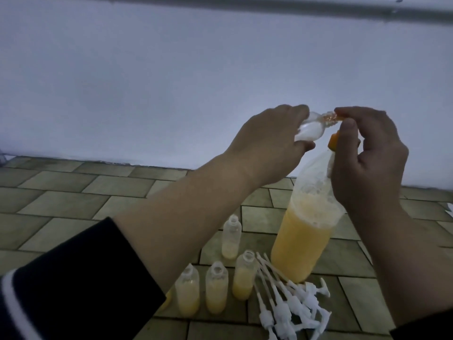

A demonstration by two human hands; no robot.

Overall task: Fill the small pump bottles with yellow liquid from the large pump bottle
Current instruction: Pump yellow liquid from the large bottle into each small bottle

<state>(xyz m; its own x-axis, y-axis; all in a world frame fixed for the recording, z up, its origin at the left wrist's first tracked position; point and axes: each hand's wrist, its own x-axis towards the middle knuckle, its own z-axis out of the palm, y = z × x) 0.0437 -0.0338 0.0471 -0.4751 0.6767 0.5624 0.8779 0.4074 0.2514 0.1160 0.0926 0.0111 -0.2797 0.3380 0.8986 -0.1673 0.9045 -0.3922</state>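
Landmark: large bottle (304, 231), upright on the tiled floor (73, 192), roughly half full of yellow liquid with froth above, orange nozzle (333, 143) at its top.

Item 1. Left hand (267, 143), raised up and left of the nozzle. Fingers and thumb curled round a small clear bottle (141, 130), held tipped on its side with its open neck toward the nozzle. It looks empty or nearly so.

Item 2. Right hand (367, 155), directly over the large bottle's top. Fingertips meet at the small bottle's neck beside an orange spout tip; whether they pinch the spout, the neck or both cannot be told. Lower fingers loosely curled in front of the large bottle's shoulder.

Item 3. Four small bottles, uncapped, standing left of the large bottle's base: one behind (231, 236), barely filled; three in a front row (215, 293), each about half full.

Item 4. White pump heads (286, 305) with long tubes, heaped at and in front of the large bottle's base.

Step in hand, as judged: lining up the next small bottle's mouth with the spout before pumping.

Next move calls for: neck seated squarely under the spout, the small bottle steadied, then firm pump strokes; the mouth is narrow, so a loose fit would spill.
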